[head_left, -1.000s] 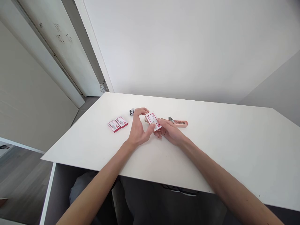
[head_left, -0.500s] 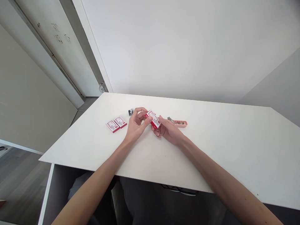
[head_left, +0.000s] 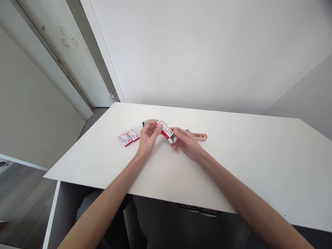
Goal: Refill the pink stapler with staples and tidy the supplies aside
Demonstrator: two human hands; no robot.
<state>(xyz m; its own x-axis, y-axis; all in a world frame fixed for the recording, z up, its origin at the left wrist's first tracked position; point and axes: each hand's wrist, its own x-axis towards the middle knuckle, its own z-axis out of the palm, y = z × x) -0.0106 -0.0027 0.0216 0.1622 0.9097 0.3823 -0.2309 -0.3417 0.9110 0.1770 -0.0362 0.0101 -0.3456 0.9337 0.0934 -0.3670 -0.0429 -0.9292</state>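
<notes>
Over the table, a small red-and-white cardboard box (head_left: 166, 130) is held tilted between both hands. My left hand (head_left: 148, 137) grips its upper-left end, thumb on the printed face and fingers behind. My right hand (head_left: 188, 143) is closed at the lower-right end, thumb by the edge and fingers partly hidden underneath. That end is open, with a dark grey inside showing; what lies in it is too small to tell. Left of my left hand, two similar boxes, a nearer box (head_left: 125, 139) and a farther box (head_left: 133, 134), lie flat side by side.
Behind my left hand a small black-and-silver object (head_left: 144, 123) is partly covered. Beyond my right hand lies a long pink tray-like holder (head_left: 201, 137) with small metal pieces and a silver part at its left end. The white tabletop (head_left: 249, 152) meets a wall at the back.
The held box has turned and shifted slightly left, and its lower-right end now shows open. My left hand has moved a little left; my right hand has barely moved.
</notes>
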